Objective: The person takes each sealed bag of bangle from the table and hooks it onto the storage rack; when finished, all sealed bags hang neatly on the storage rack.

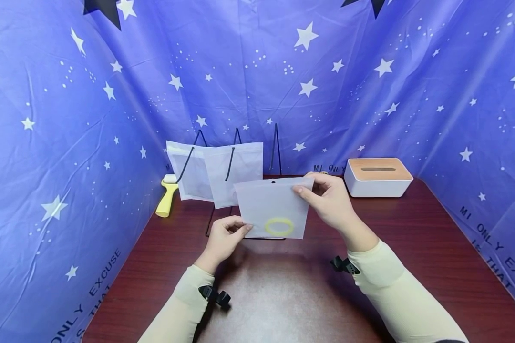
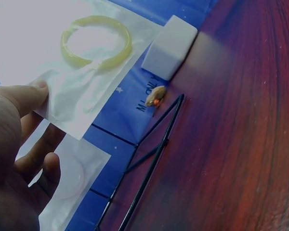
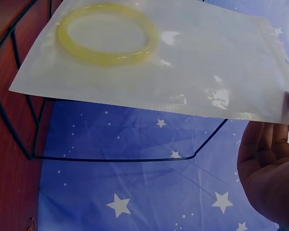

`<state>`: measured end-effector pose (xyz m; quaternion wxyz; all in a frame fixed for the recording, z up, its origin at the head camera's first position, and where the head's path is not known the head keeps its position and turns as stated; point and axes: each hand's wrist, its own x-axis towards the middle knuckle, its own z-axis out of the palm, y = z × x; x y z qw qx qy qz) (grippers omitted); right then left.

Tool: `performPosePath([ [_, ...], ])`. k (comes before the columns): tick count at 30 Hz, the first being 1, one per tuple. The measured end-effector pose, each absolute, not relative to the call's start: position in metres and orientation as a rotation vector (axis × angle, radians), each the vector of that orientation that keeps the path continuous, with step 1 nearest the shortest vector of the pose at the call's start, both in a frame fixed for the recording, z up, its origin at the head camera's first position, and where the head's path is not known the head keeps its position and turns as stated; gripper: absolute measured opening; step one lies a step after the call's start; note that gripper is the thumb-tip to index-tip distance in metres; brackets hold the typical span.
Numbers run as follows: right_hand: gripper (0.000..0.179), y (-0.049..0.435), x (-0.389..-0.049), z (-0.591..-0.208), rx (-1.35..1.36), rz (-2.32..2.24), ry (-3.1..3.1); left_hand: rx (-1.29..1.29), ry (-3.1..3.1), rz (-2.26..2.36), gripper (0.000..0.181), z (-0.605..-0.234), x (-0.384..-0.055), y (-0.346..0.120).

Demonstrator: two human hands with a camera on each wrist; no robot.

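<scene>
A frosted white zip pouch [image 1: 257, 205] with a small dark hole at its top edge is held up between both hands. Inside it, near the bottom, lies a yellow ring [image 1: 279, 227], which looks like a bangle through the film. My left hand [image 1: 225, 239] pinches the pouch's lower left edge between thumb and fingers. The right hand [image 1: 332, 202] grips its upper right corner, thumb in front. Behind the pouch stands a black wire rack [image 1: 276, 143]. Two similar pouches hang from its prongs, a left one [image 1: 193, 178] and a nearer one [image 1: 244, 166].
A yellow-handled roller [image 1: 167, 196] lies at the left of the dark red table [image 1: 262, 295]. At the back right stands a white tissue box [image 1: 378, 178] with a wooden lid. A small tan figure [image 2: 156, 96] sits near the back curtain [image 1: 240, 71], which has stars on it.
</scene>
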<state>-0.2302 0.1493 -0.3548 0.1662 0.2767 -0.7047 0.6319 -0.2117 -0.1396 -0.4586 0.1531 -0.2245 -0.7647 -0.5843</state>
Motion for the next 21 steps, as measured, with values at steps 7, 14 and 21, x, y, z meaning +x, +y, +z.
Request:
performPosePath([
  [7,0.005,0.144,-0.237,-0.353,0.733,1.816,-1.991,-0.623,-2.193,-1.655,0.004,-0.459,-0.216,-0.141],
  [14,0.011,0.138,-0.242,-0.350,0.692,1.805,-1.996,-0.613,-2.212,-1.639,0.005,-0.457,-0.220,-0.141],
  [21,0.013,0.138,-0.252,-0.355,0.648,1.799,-2.005,-0.579,-2.241,-1.580,0.007,-0.455,-0.225,-0.143],
])
